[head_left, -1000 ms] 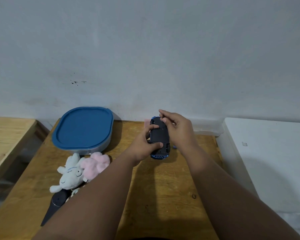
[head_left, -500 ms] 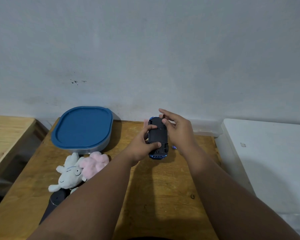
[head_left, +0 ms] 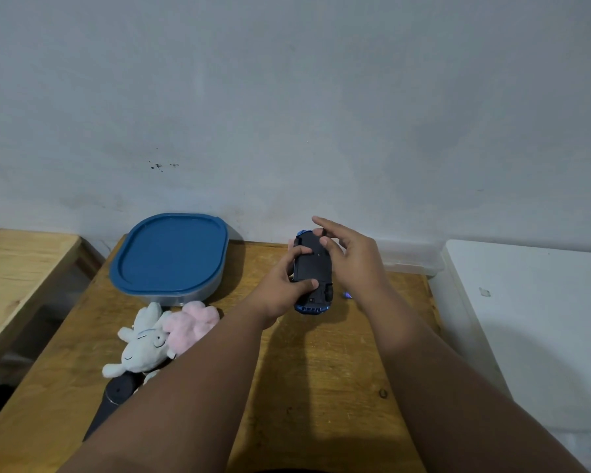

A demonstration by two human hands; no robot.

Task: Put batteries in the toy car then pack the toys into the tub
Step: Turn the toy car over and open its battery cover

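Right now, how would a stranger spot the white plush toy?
On the middle wooden table, find the blue-lidded tub. The white plush toy lies in front of it, left of the pink plush toy; only it shows a face.

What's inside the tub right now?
Cannot tell: the blue lid sits on the tub, covering its inside. The white plush and pink plush lie outside; the left hand holds the toy car.

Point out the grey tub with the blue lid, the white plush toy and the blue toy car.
Grey tub with blue lid (head_left: 169, 259): head view, centre of the lid.
White plush toy (head_left: 143, 349): head view, on its face.
Blue toy car (head_left: 313, 268): head view, middle of its dark upturned underside.
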